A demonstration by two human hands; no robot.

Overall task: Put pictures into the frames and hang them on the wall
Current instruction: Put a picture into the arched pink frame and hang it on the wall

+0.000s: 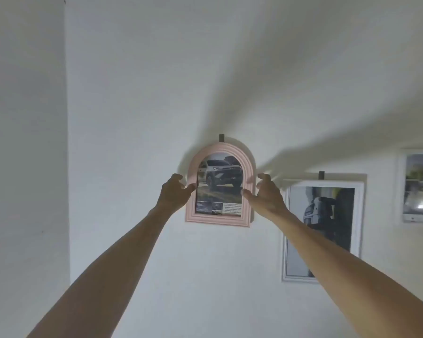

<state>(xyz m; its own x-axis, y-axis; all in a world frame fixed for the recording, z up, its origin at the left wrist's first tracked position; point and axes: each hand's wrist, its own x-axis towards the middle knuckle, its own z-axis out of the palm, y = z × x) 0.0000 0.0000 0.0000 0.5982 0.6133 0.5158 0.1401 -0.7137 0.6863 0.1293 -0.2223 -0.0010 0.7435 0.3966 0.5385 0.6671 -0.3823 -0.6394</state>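
Note:
A pink arched frame [247, 164] with a picture of a white car [219, 176] is against the white wall, its top just under a small dark hook [221, 137]. My left hand [174, 192] holds the frame's left edge, thumb on the front rim and fingers curled at the side. At the right edge my right hand [266, 195] holds it the same way, its thumb lying across the front rim. Both arms reach up from below.
A white rectangular frame [325, 184] with a picture hangs from a second dark hook [322, 175] to the right, partly behind my right forearm. A third framed picture [401, 186] hangs at the far right edge. A wall corner [67, 142] runs down the left.

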